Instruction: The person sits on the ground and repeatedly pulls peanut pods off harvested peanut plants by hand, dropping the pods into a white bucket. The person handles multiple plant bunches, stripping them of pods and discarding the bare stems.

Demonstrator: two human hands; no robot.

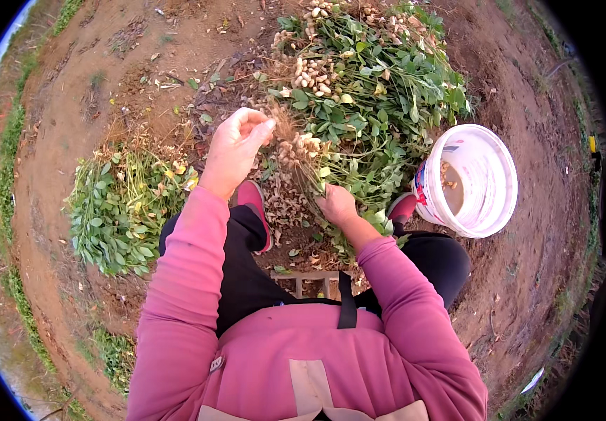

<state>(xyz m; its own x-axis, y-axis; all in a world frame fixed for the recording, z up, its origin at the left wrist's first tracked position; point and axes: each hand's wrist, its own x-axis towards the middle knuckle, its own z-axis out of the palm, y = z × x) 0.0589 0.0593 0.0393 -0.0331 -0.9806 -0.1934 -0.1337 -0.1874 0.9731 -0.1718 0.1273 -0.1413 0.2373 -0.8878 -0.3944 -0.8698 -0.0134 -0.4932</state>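
Note:
My right hand [339, 206] is closed around the stems of a peanut plant just below its roots. The plant's root end, with a cluster of peanut pods [298, 148], points up and to the left, towards my other hand. My left hand [245, 139] is at the edge of the fine roots, thumb and fingertips close together; whether it pinches a root or pod cannot be told. A large heap of pulled peanut plants [382, 79] lies beyond my hands, with pale pods among roots and green leaves.
To the right stands a white plastic bucket [437, 210] with a few peanuts [447, 176] at its bottom. A smaller pile of peanut plants [118, 216] lies on the bare soil at the left. My red shoes are on either side of dry leaves, with a slatted frame [310, 275] beneath me.

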